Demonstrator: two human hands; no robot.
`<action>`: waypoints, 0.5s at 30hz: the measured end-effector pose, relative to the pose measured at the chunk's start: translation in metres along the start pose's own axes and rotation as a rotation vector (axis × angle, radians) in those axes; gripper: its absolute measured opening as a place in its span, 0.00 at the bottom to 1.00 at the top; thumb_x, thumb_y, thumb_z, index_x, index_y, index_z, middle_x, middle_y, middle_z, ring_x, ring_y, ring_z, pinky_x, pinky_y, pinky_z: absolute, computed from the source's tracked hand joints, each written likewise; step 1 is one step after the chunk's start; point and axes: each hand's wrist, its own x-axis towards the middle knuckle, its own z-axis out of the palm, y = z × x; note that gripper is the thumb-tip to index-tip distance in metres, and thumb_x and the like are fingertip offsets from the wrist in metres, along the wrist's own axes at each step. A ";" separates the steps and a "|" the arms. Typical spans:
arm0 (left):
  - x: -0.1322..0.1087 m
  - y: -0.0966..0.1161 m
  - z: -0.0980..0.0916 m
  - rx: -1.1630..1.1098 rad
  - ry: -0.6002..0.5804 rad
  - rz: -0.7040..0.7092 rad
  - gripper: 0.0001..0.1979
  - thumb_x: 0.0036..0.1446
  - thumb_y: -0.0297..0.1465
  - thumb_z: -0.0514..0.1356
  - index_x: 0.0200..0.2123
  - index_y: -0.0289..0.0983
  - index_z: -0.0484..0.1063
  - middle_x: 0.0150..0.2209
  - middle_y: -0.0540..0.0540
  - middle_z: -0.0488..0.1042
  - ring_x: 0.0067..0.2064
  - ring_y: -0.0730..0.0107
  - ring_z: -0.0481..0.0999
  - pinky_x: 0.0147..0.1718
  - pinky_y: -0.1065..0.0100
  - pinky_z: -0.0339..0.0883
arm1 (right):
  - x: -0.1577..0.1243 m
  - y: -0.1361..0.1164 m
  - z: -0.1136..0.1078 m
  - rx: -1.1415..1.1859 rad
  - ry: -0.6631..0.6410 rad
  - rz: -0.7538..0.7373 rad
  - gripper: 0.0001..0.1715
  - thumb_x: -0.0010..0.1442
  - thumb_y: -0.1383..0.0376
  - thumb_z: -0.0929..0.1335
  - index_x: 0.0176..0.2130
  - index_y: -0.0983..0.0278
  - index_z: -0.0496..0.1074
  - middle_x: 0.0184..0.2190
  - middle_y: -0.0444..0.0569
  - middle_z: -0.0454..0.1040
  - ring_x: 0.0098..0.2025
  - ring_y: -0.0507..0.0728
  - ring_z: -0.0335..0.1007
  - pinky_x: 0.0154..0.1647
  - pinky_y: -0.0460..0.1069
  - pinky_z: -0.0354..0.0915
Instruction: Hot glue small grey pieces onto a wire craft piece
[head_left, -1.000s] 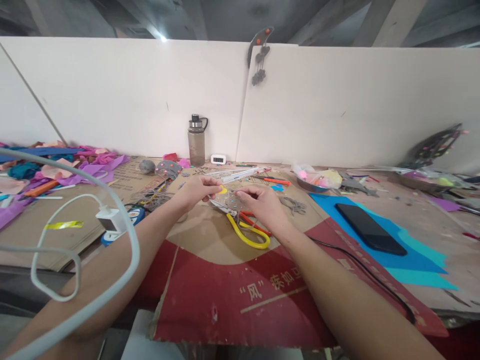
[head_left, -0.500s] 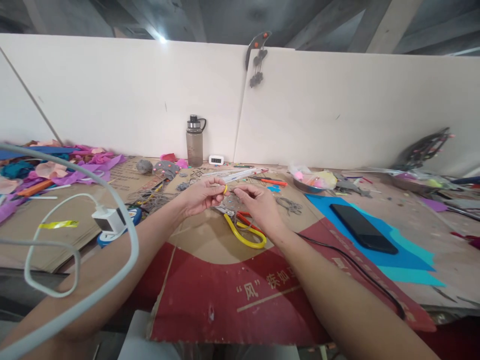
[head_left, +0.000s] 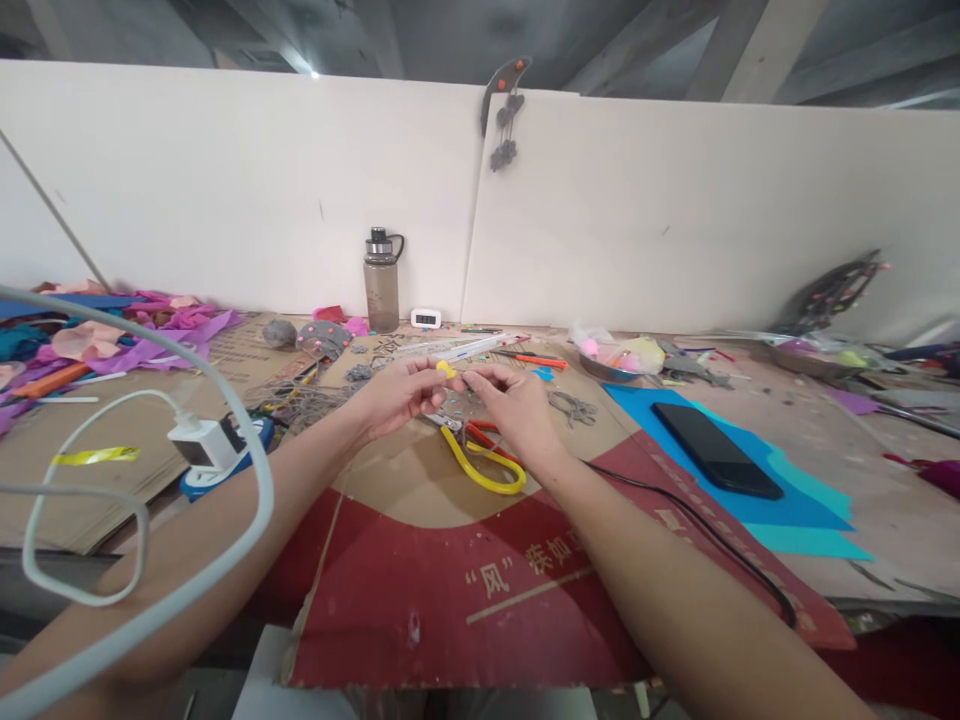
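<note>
Between the thumb and fingers of my left hand [head_left: 401, 397] is a small yellow piece [head_left: 446, 369], too small to make out its kind. Close by on the right, my right hand [head_left: 516, 405] is pinched shut, its fingertips almost meeting the yellow piece; whatever they grip is hidden. Under both hands lie yellow-handled scissors [head_left: 491, 484], partly covered by my right hand, with a red-handled tool beside them. A tangle of grey cord [head_left: 574, 408] rests to the right of my right hand.
A red and brown cardboard sheet [head_left: 450, 590] covers the table before me. A black phone [head_left: 716, 450] lies on blue sheets at right. A bottle [head_left: 382, 285] and small clock [head_left: 426, 318] stand behind. A white cable [head_left: 259, 480] loops across the left foreground.
The yellow piece has turned in my left fingers and shows a broader face. Both hands stay close together; the whole view has shifted slightly.
</note>
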 end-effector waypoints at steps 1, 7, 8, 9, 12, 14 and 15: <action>0.001 0.000 0.000 0.002 0.006 0.005 0.11 0.50 0.33 0.66 0.33 0.33 0.70 0.34 0.44 0.77 0.23 0.82 0.66 0.21 0.77 0.59 | 0.000 -0.001 0.000 0.001 0.004 0.008 0.15 0.57 0.58 0.66 0.32 0.65 0.78 0.24 0.44 0.73 0.25 0.50 0.58 0.27 0.45 0.54; 0.004 -0.006 -0.004 0.029 0.121 -0.010 0.10 0.48 0.32 0.67 0.30 0.31 0.73 0.33 0.42 0.77 0.25 0.80 0.70 0.19 0.78 0.58 | -0.001 0.000 0.001 -0.009 -0.001 -0.005 0.15 0.57 0.58 0.66 0.33 0.65 0.78 0.23 0.43 0.72 0.24 0.50 0.56 0.26 0.45 0.53; 0.005 -0.008 -0.004 0.033 0.135 -0.006 0.10 0.48 0.32 0.67 0.30 0.30 0.73 0.32 0.42 0.77 0.24 0.80 0.69 0.19 0.78 0.57 | -0.001 0.001 0.001 -0.016 -0.002 -0.007 0.15 0.57 0.58 0.66 0.32 0.65 0.78 0.24 0.43 0.72 0.24 0.50 0.56 0.26 0.45 0.53; 0.006 -0.009 -0.005 0.039 0.142 0.001 0.10 0.48 0.32 0.67 0.30 0.30 0.74 0.30 0.43 0.76 0.23 0.81 0.68 0.18 0.78 0.57 | 0.000 0.002 0.001 -0.024 0.000 -0.007 0.15 0.57 0.58 0.66 0.32 0.65 0.78 0.24 0.43 0.72 0.24 0.50 0.56 0.26 0.46 0.53; 0.008 -0.011 -0.009 0.038 0.157 0.033 0.08 0.50 0.31 0.66 0.28 0.30 0.74 0.24 0.46 0.73 0.21 0.82 0.67 0.19 0.78 0.58 | 0.001 0.005 0.003 -0.053 -0.023 0.013 0.15 0.57 0.58 0.66 0.31 0.65 0.77 0.22 0.43 0.71 0.24 0.50 0.57 0.26 0.46 0.53; 0.009 -0.010 -0.012 0.016 0.210 0.057 0.07 0.50 0.28 0.66 0.28 0.30 0.73 0.23 0.47 0.73 0.23 0.81 0.69 0.21 0.78 0.61 | 0.000 0.008 0.005 -0.059 -0.108 0.021 0.13 0.57 0.59 0.66 0.30 0.65 0.77 0.23 0.43 0.72 0.25 0.50 0.60 0.28 0.46 0.55; 0.010 -0.010 -0.015 0.002 0.247 0.065 0.06 0.50 0.27 0.66 0.28 0.30 0.73 0.24 0.47 0.73 0.23 0.80 0.70 0.22 0.78 0.62 | -0.001 0.009 0.007 -0.074 -0.181 0.009 0.13 0.57 0.60 0.66 0.30 0.64 0.77 0.24 0.43 0.73 0.26 0.51 0.62 0.29 0.46 0.56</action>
